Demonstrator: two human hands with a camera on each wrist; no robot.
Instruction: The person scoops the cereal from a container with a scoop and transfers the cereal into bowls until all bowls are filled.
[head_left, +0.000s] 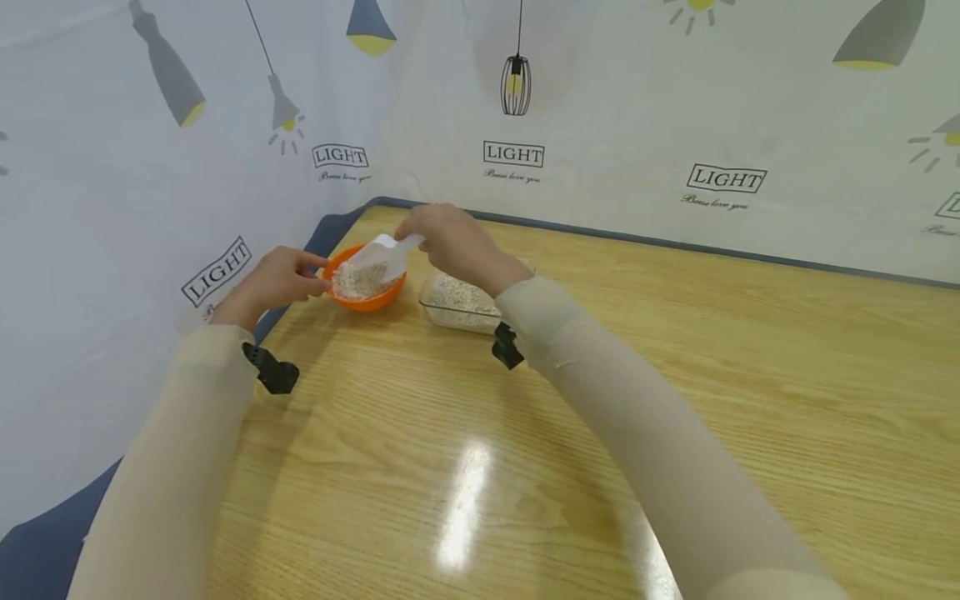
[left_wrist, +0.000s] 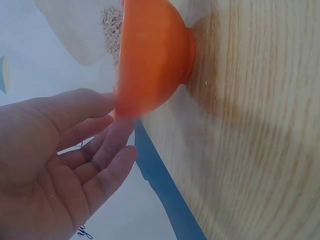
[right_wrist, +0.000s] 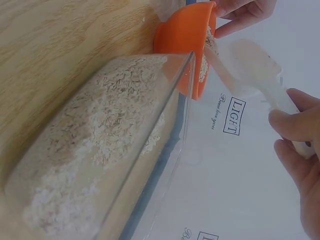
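In the head view an orange bowl (head_left: 367, 305) holding oat flakes (head_left: 358, 282) stands near the far left corner of the table. My left hand (head_left: 279, 279) pinches the bowl's rim between thumb and fingertips; the left wrist view has the bowl (left_wrist: 155, 60) upright on its foot. With my right hand (head_left: 455, 242) I grip the handle of a white scoop (head_left: 384, 252), tilted over the bowl with its blade down at the oats. Just right of the bowl is a clear rectangular container (right_wrist: 189, 95) with more oat flakes (right_wrist: 125, 110), partly hidden by my right forearm in the head view.
The wood-grain table (head_left: 390, 433) has a dark blue edge (head_left: 585, 233) along the back and left. A white sheet (head_left: 600, 117) printed with lamps and lettering hangs close behind and to the left. Dark wrist-worn cameras (head_left: 277, 372) jut below both wrists.
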